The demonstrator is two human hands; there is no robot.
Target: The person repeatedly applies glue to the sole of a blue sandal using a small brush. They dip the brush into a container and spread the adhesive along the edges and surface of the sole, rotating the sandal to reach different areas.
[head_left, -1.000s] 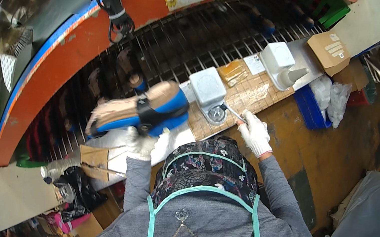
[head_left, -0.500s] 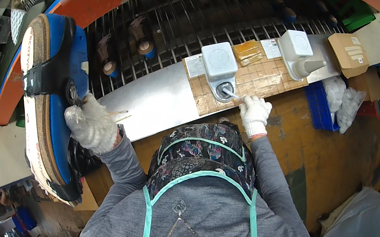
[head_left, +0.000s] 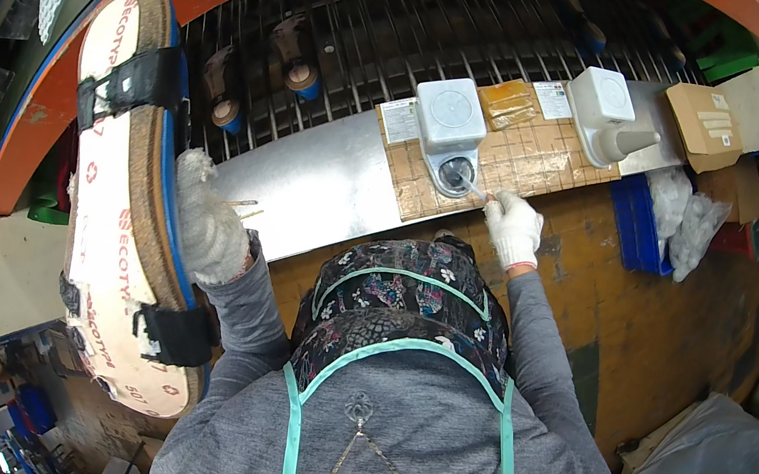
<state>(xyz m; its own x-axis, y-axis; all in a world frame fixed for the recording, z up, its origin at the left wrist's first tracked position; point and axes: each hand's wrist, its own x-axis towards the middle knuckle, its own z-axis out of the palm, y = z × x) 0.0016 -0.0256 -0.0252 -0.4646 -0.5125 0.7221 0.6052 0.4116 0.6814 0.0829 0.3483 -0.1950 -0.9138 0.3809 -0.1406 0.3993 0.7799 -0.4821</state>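
Observation:
My left hand [head_left: 207,225], in a whitish glove, grips a sandal on a blue shoe last [head_left: 107,199] from its right side. The sandal stands on end, its pale printed underside turned up to view, with a cork-brown edge and black straps wrapped over it. Part of my left fingers is hidden behind it. My right hand [head_left: 513,228], also gloved, pinches the handle of a thin brush [head_left: 475,189]. Its far end dips into the round dark mouth of a white dispenser pot [head_left: 451,120]; the bristles are hidden.
A second white pot with a grey cone [head_left: 628,142] stands to the right on the taped cardboard [head_left: 504,163]. Behind runs a roller conveyor [head_left: 363,41] carrying several sandals. A carton [head_left: 703,127], a blue bin [head_left: 639,220] and a metal sheet [head_left: 307,189] lie around.
My left hand has turned the sandal, so its underside now faces up more and the blue side is mostly hidden. My right hand and the brush stay at the pot, barely moved.

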